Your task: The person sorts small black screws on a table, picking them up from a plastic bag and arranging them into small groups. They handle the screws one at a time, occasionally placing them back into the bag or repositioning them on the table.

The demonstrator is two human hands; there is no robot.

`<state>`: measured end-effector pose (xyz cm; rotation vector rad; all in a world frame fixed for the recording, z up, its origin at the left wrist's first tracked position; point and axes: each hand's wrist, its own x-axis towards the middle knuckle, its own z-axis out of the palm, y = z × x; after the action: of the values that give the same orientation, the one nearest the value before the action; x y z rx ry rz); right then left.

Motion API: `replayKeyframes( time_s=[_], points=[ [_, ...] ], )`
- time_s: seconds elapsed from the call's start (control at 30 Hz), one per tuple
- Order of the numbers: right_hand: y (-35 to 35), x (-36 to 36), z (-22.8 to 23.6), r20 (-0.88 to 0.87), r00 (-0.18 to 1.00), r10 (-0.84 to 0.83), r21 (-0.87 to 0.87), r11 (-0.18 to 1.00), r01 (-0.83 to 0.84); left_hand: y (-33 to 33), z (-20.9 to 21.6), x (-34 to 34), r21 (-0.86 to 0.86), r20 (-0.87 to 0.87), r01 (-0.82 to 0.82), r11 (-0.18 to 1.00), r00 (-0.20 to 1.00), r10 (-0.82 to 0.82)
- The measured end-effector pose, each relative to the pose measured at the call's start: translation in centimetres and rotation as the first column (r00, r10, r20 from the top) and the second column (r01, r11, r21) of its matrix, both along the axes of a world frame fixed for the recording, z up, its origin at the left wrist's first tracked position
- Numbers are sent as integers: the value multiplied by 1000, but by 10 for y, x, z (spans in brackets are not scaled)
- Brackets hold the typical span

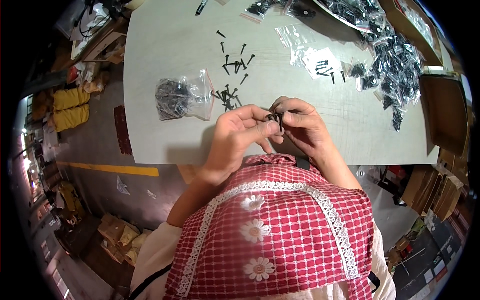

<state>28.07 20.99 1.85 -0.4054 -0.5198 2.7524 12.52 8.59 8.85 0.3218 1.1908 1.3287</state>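
My left hand (242, 132) and my right hand (302, 122) meet above the near edge of the table. Between their fingertips are several dark screws (277, 119), heads up. The left thumb and fingers pinch them, and the right thumb and forefinger press on them from the other side. Loose black screws (235, 65) lie scattered beyond my left hand, with a denser heap (227, 96) close to its fingers. To the left rests a clear zip bag (182, 96) filled with dark small parts. Farther right, several black screws (322, 67) lie on a white paper or bag.
A large pile of small filled zip bags (395, 65) covers the table's (165, 45) right side. Cardboard boxes (442, 115) stand along the right edge. A black marker (201, 7) lies at the far side. Yellow sacks (71, 107) sit on the floor at left.
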Motion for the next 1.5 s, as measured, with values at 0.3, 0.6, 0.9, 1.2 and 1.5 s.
replayKeyframes(
  time_s=[0.3,0.6,0.9,1.2,1.5],
  points=[
    [8,10,3,451,870,-198,492,869,-57,13,-40,4,-40,-64,-62,997,996,59],
    [27,125,-40,349,360,-865,936,341,-87,68,-79,7,-160,-624,-52,986,779,-60],
    [21,147,-39,150,325,-934,881,-23,-472,90,-75,4,-360,-748,46,932,583,-318],
    [24,146,-39,199,319,-926,911,55,-409,90,-64,7,-441,-773,14,897,502,-388],
    [25,145,-35,242,312,-919,908,101,-407,10,-75,-2,-335,-724,-43,941,652,-228]
  ],
)
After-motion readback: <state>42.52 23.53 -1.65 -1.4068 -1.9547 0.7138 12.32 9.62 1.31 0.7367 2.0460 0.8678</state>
